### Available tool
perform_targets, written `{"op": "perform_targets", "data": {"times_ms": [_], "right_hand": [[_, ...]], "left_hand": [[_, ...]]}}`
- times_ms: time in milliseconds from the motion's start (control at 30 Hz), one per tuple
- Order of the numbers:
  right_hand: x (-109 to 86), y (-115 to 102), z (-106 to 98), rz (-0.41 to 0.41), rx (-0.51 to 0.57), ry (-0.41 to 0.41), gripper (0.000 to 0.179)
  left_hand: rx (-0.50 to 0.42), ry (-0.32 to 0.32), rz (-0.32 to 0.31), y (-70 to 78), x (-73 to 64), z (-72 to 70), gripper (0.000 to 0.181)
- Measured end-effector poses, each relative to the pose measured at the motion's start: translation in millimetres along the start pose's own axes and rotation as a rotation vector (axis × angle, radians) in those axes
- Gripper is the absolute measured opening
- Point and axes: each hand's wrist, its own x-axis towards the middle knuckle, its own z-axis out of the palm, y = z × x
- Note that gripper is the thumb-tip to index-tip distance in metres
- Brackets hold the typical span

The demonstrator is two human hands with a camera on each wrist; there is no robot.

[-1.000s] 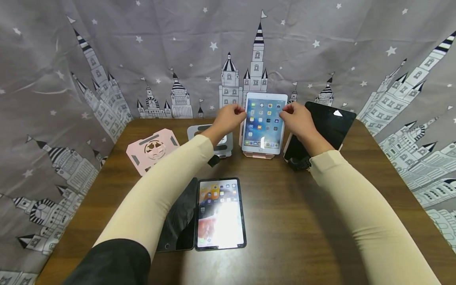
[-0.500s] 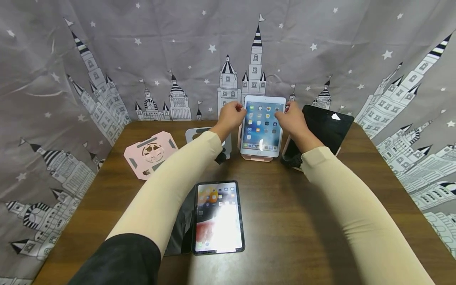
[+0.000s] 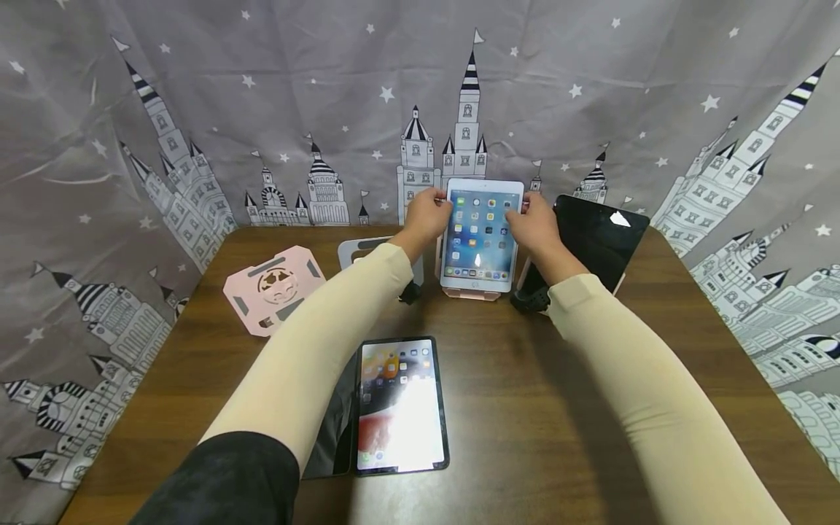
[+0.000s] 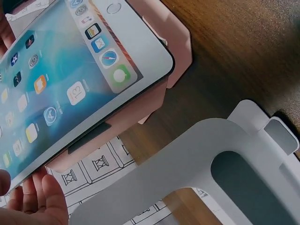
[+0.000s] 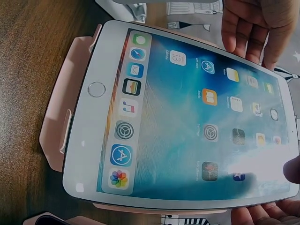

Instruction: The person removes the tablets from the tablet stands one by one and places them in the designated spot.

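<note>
A white tablet (image 3: 482, 233) with a lit home screen leans upright on a pink stand (image 3: 471, 294), whose front lip shows under its bottom edge. My left hand (image 3: 428, 217) pinches the tablet's left edge near the top; in the left wrist view its fingers (image 4: 42, 194) curl at the rim. On the opposite edge my right hand (image 3: 534, 230) grips the tablet. The right wrist view has that thumb (image 5: 292, 169) over the screen and the fingers (image 5: 262, 213) behind. Most of the stand's back is hidden by the tablet.
A grey stand (image 3: 348, 251) is left of the tablet, partly behind my left arm. Further left is another pink stand (image 3: 275, 286). A black tablet (image 3: 600, 237) leans at right. In front lie a lit tablet (image 3: 400, 408) and a dark one (image 3: 333, 430).
My right hand has shifted slightly left and its thumb now lies further in over the screen. The left hand stays at its edge. The tablet remains on the stand.
</note>
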Motion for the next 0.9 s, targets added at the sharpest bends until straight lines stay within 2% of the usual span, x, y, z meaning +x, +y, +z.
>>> {"op": "perform_targets", "data": {"times_ms": [167,367,500,900], "right_hand": [[-1.6,0,-2,-0.016,0.034,0.021,0.047],[-2.8,0,-5,-0.023,0.058,0.058,0.042],[-3.6,1,-7,-0.011,0.072,0.078,0.036],[-9.4,8,-14,-0.051,0.051,0.154,0.028]], "left_hand": [[-0.007,0.05,-0.008,0.3,0.3,1.5,0.024],[0.003,0.049,-0.008,1.5,-1.3,-0.5,0.022],[-0.023,0.038,-0.014,2.5,-5.0,-2.5,0.02],[-0.042,0.022,0.067,-2.2,-15.1,-7.8,0.019]]}}
